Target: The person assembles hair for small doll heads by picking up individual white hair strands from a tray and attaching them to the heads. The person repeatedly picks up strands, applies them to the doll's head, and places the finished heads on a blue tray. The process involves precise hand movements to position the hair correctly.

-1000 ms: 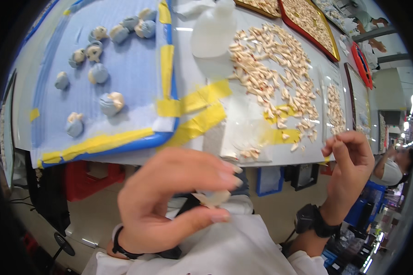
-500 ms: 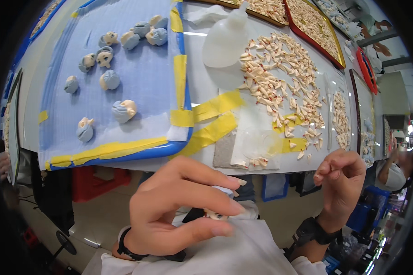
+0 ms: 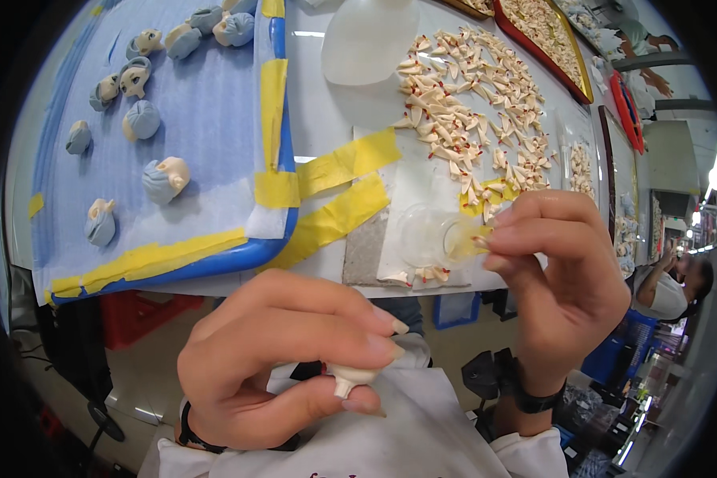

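Note:
My left hand (image 3: 255, 358) is closed round a small doll head (image 3: 352, 378), gripped between thumb and fingers. A cream, neck-like stub points downward from it; the fingers hide most of the rest. My right hand (image 3: 570, 271) pinches a small cream pointed piece with a red end (image 3: 480, 241) between thumb and fingertips. That piece is beside a small transparent round dish (image 3: 426, 235), at the near edge of the table; whether they touch I cannot tell. Many similar cream pointed pieces (image 3: 470, 103) are spread on the table beyond my right hand.
On the left a blue-rimmed tray (image 3: 247, 253), lined with pale blue sheet and yellow tape, holds several blue-haired doll heads (image 3: 166, 180). A translucent white bottle (image 3: 368, 44) stands beyond the dish. Red-and-gold trays (image 3: 585, 88) of cream pieces lie far right. A person (image 3: 669, 287) sits at right.
My right hand has moved left and forward to the transparent dish, now with a cream piece in its fingertips. My left hand has shifted left, and the doll head has turned, showing its neck stub.

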